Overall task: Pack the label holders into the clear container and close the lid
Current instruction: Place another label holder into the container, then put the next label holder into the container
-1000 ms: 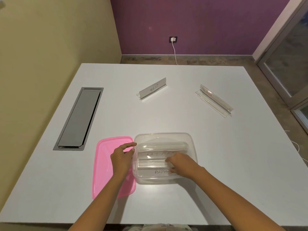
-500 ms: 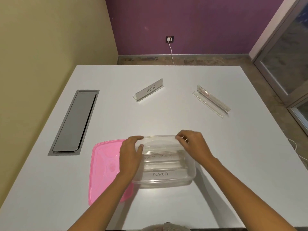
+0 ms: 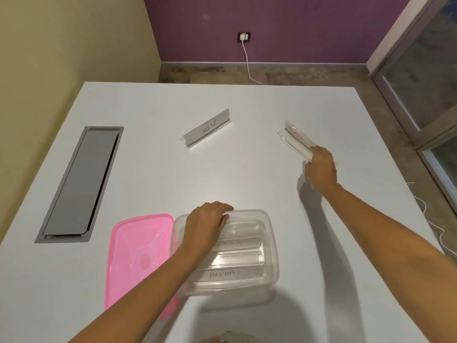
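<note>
The right hand (image 3: 321, 167), which half a second ago was at the rim of the clear rectangular plastic container (image 3: 270, 248), now reaches across the white table (image 3: 148, 174) with its fingers curling onto the near end of the clear acrylic label holder with red print (image 3: 295, 137); whether they have closed on it I cannot tell. The left hand (image 3: 206, 222) stays spread flat, gripping nothing, on the container's far rim beside the pink plastic lid (image 3: 138, 253). Judging by this, packing continues: several holders already lie inside, one marked ALPHA (image 3: 222, 273), while the white-carded holder marked ZEBRA (image 3: 206, 127) waits on the table.
</note>
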Action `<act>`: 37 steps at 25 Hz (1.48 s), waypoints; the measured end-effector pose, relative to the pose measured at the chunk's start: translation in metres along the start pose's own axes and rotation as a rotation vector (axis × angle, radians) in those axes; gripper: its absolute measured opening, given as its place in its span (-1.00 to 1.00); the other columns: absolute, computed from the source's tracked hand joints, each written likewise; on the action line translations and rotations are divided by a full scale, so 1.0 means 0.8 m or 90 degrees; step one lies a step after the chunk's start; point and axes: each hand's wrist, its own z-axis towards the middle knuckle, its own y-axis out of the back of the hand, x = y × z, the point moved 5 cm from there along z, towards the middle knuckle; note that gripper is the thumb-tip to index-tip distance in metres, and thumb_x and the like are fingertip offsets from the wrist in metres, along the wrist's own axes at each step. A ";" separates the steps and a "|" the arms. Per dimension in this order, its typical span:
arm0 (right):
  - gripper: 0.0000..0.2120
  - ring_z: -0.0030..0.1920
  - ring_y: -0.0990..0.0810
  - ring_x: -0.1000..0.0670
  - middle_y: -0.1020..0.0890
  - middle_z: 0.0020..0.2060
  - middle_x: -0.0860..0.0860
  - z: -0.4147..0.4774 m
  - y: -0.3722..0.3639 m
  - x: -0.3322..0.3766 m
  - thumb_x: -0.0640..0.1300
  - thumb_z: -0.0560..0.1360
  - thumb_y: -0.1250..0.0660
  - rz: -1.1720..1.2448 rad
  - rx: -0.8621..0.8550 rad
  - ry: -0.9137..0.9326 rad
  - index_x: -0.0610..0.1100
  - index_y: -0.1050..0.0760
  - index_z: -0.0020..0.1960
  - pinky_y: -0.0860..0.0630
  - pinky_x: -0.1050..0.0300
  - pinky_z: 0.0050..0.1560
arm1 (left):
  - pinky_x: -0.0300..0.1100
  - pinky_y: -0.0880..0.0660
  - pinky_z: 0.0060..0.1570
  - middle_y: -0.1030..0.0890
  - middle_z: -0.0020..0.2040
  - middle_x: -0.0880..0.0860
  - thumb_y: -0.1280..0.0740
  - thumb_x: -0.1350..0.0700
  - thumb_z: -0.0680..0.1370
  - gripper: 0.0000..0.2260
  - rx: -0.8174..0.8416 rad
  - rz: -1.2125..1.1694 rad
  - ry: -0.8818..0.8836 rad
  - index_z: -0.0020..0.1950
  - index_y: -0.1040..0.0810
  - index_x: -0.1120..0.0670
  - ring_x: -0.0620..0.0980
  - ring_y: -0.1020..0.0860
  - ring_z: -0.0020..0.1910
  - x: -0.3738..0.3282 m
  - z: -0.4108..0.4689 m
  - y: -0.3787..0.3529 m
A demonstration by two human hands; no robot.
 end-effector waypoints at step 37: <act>-0.81 -0.34 -0.59 -0.23 -0.65 -0.05 -0.17 -0.126 0.061 0.044 -0.44 0.46 -0.25 0.052 -0.220 0.074 -0.30 -0.54 0.03 -0.56 -0.08 -0.41 | -0.39 -0.52 -0.16 -0.69 -0.07 -0.15 -0.29 0.07 0.55 -0.86 -0.014 -0.422 0.178 -0.07 -0.65 -0.04 -0.24 -0.61 -0.10 0.005 0.006 0.033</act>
